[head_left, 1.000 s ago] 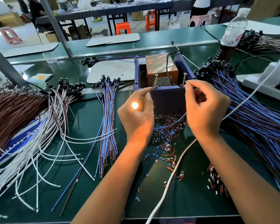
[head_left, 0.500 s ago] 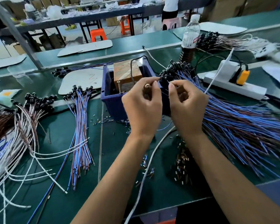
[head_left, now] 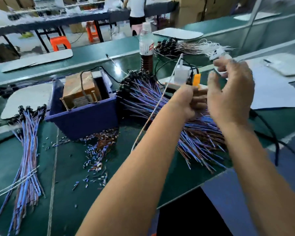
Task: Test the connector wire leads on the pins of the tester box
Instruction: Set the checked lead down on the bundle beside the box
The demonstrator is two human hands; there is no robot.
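Note:
The tester box (head_left: 78, 92), brown with two upright metal pins (head_left: 94, 96), sits inside a dark blue bin (head_left: 85, 120) left of centre. To its right lies a big pile of blue and brown connector wires (head_left: 160, 99) with black heads. Over that pile, my left hand (head_left: 189, 101) is curled into a fist and seems to grip wires from it; blur hides the detail. My right hand (head_left: 232, 89) hovers just right of it, raised, fingers loosely spread and holding nothing I can make out. Both hands are well away from the pins.
A smaller bundle of blue wires (head_left: 27, 142) lies at the left. Cut insulation bits (head_left: 95, 154) litter the green mat in front of the bin. A water bottle (head_left: 146, 43), a power strip with an orange plug (head_left: 196, 79) and a white cable (head_left: 153, 113) lie behind and between.
Both hands have left the tester pins and swung right to the big wire pile. The light in my left hand is no longer showing. The view has turned right.

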